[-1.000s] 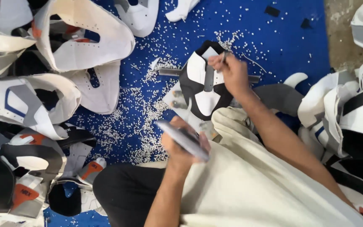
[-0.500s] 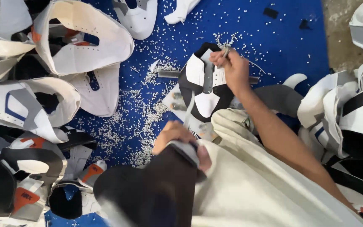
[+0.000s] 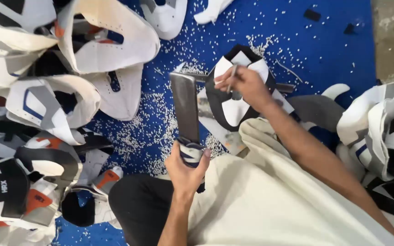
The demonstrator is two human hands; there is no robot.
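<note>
My left hand (image 3: 186, 165) grips the cloth-wrapped handle of a flat metal bar (image 3: 185, 107), which points up and away from me over the blue mat (image 3: 297, 41). My right hand (image 3: 244, 84) holds a thin metal punch (image 3: 231, 77) upright on a black-and-white shoe upper piece (image 3: 233, 107) that lies on the mat. The bar's far end hangs just left of the punch and the right hand. My pale trouser leg fills the lower right.
Piles of white, grey and orange shoe uppers (image 3: 46, 100) crowd the left side, and more white uppers (image 3: 384, 127) stack at the right. Small white punched bits (image 3: 151, 132) litter the mat. A metal strip (image 3: 283, 86) lies under the worked piece.
My left hand has swung the metal bar from lying low across my lap to raised upright beside the punch. My right hand stays on the shoe piece with the punch.
</note>
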